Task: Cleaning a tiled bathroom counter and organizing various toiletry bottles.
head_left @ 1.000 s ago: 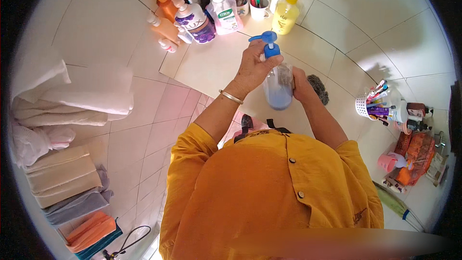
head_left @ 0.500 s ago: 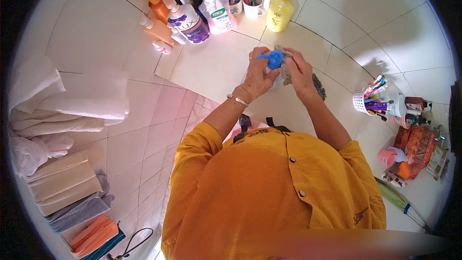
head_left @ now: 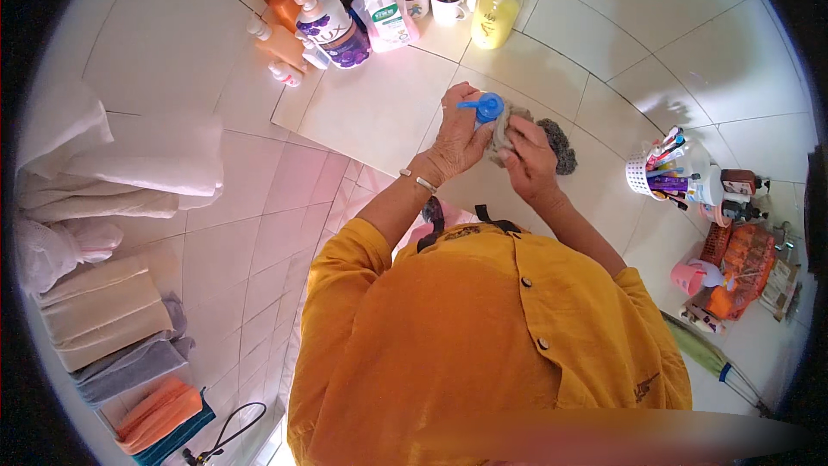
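Note:
My left hand (head_left: 459, 136) is closed round a pump bottle (head_left: 489, 107) with a blue pump head, its spout pointing left. Most of the bottle's body is hidden under the hands and the cloth. Fingers bent, my right hand (head_left: 530, 164) presses a crumpled grey-beige cloth (head_left: 502, 141) against the bottle's right side. Just beyond that hand, a dark grey, fuzzy-looking scrubber or cloth (head_left: 560, 147) lies on the pale tiled counter (head_left: 371, 112).
Several pump bottles, among them a purple-and-white bottle (head_left: 332, 30), stand at the back left. Beside a white mug (head_left: 448, 9) with toothbrushes is a yellow pump bottle (head_left: 496, 13). On the right are a white basket (head_left: 636, 174) and a pink cup (head_left: 686, 278). Towels (head_left: 108, 311) hang at left.
My right hand has come down and nearer to me along the bottle with the cloth. More of the dark grey thing shows. My left hand keeps its hold, and the view has shifted slightly.

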Motion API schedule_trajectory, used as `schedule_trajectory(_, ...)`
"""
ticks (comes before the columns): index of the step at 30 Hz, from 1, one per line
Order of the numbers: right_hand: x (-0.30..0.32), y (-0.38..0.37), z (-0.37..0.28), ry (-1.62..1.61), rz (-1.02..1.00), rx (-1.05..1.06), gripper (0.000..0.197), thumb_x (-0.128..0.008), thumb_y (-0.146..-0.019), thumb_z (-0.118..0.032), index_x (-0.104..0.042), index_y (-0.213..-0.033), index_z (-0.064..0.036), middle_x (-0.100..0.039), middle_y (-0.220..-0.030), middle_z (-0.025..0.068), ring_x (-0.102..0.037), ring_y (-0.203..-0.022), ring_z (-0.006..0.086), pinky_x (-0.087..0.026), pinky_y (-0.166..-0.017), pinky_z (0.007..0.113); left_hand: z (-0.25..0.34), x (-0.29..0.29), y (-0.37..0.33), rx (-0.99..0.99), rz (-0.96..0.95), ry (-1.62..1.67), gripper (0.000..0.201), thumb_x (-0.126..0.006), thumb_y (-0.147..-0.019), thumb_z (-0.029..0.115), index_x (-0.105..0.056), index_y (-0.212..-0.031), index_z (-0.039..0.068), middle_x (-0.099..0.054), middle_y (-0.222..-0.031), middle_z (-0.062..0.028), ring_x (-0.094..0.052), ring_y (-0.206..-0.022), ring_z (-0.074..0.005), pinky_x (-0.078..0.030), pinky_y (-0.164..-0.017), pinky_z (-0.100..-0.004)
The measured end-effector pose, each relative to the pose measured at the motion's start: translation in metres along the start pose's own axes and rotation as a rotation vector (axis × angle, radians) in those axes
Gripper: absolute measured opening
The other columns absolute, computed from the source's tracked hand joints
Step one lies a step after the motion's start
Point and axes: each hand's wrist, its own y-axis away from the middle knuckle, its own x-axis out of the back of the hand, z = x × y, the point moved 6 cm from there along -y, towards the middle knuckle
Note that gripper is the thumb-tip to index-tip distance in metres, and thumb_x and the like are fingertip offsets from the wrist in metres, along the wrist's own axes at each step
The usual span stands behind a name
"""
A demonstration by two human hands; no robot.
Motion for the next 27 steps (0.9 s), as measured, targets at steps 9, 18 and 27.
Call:
schedule_trajectory(9, -0.045, 0.042, 0.028, -0.446, -0.352, -0.369, 0.028, -0.059, -0.076, -0.01, -0.061, -0.103, -0.003, -0.057, -0.109, 0.0154, -0.056, -0.096, 0.029, -0.045, -0.082, 0.034, 0.01, 0.006, 0.008, 0.224, 0.05, 0.043, 0.044, -0.052, -0.084, 0.017, -0.037, -0.121, -0.003, -0.032, -0.123, -0.021, -0.029, -0.119, -0.0349, -0.024, -0.103, -0.0407)
schedule_trajectory(18, -0.016, 0.002, -0.022, -0.262, -0.554, -0.217, 0.032, -0.054, -0.086, -0.017, -0.055, -0.113, -0.0009, -0.056, -0.111, 0.0146, -0.054, -0.098, 0.0154, -0.045, -0.078, 0.025, 0.026, -0.001, 0.105, 1.09, 0.22, 1.28, 0.045, -0.053, -0.085, 0.011, -0.035, -0.126, 0.002, -0.047, -0.116, -0.0123, -0.055, -0.096, -0.0211, -0.047, -0.084, -0.0316)
schedule_trajectory(27, -0.031, -0.029, 0.045, -0.61, -0.193, -0.523, 0.036, -0.042, -0.093, -0.019, -0.045, -0.126, -0.0037, -0.05, -0.121, 0.0094, -0.047, -0.112, 0.0179, -0.035, -0.096, 0.028, 0.032, 0.01, 0.036, 0.227, -0.051, 0.139, 0.068, -0.049, -0.083, 0.01, -0.012, -0.14, 0.002, -0.016, -0.14, -0.023, -0.022, -0.129, -0.0367, -0.02, -0.106, -0.0424)
